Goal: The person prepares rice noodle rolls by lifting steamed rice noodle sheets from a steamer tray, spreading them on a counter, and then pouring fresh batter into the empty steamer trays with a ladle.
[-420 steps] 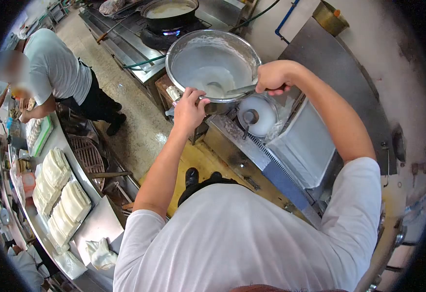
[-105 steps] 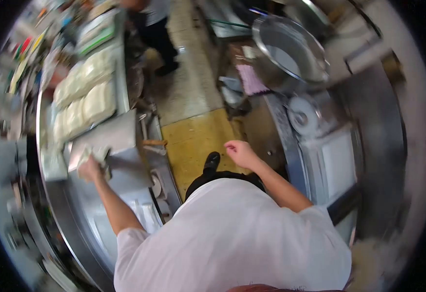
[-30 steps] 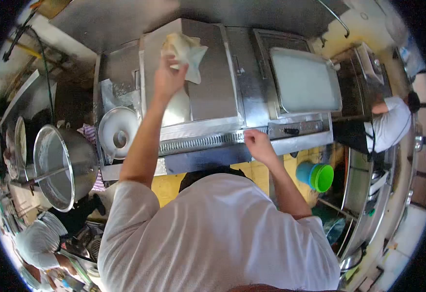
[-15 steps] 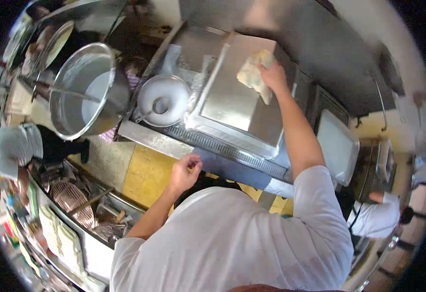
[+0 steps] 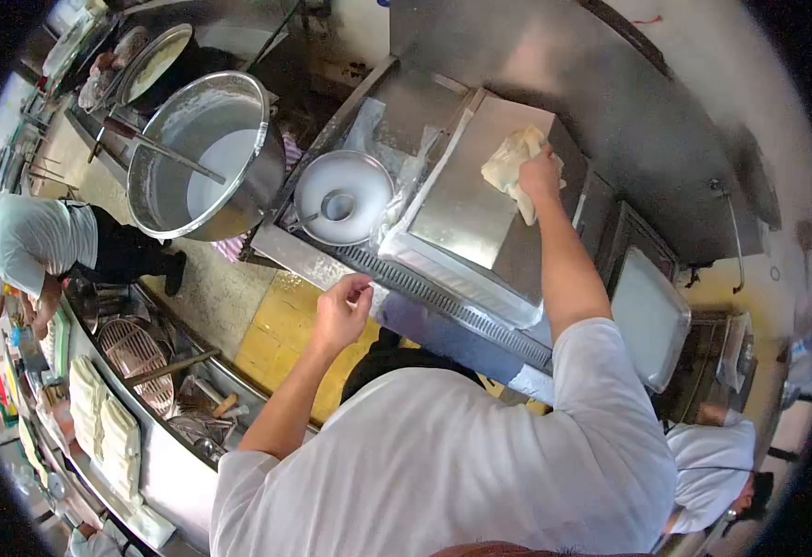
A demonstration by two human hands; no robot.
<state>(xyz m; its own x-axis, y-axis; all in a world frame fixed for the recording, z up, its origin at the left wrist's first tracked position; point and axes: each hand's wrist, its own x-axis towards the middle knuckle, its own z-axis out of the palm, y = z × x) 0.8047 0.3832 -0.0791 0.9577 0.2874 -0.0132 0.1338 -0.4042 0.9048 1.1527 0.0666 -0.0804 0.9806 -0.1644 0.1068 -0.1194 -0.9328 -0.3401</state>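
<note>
The right hand [image 5: 541,176] clutches a cloth [image 5: 512,163] against the metal cover [image 5: 457,209] beneath it. A hasty sweep could fold the loose end hanging nearer the body under the grip. The cloth looks cream-coloured, crumpled, limp. Farther off, the left hand [image 5: 339,314] is half curled; whether its fingers meet is unclear.

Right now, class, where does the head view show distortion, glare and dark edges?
In the head view, lens distortion bows the long counter at left; same view, pale glare lies on the metal box, below the cloth in the right hand; same view, black corners frame the rounded image.
</note>
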